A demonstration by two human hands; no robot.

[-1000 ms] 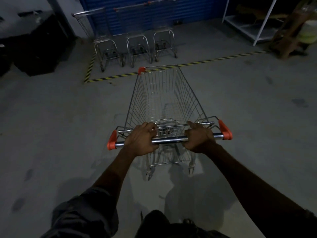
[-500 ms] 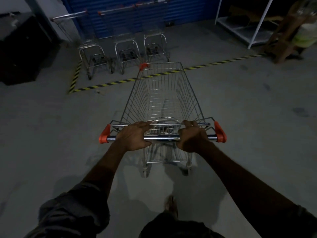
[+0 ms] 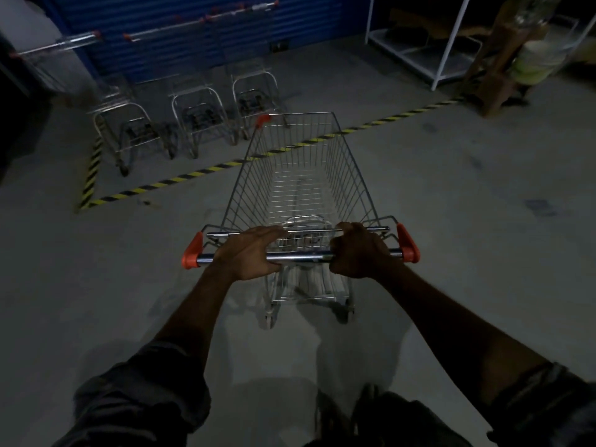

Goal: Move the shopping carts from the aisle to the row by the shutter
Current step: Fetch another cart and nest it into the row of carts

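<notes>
Dim grey concrete floor (image 3: 96, 285) of a storage area, seen from above the person's arms. On the near side of the striped tape line (image 3: 200, 172), both hands are clamped on the handle bar (image 3: 298, 255) of one shopping cart (image 3: 300, 175). The left hand (image 3: 248, 253) lies over the bar with fingers reaching forward and the thumb hooked beneath. The right hand (image 3: 361, 251) is a tight fist round the bar. The hands sit apart, a bare stretch of bar between them. The cart's empty wire basket points toward the tape line, and its front rim overlaps the line in this view. Whether the front wheels have crossed it cannot be told.

Beyond the tape line stand three parked carts (image 3: 201, 114), side by side, their handles toward the blue shutter (image 3: 193, 43). Bare floor shows beyond the tape line to the right of the row. Farther right along the line are a white shelf frame (image 3: 442, 53) and a wooden stand (image 3: 496, 69).

Progress, as judged: three carts appear placed already, and the held cart is in transit, close to arrival. What remains is to cross the tape line, align it beside the row and let go. Any carts left in the aisle are out of view.
</notes>
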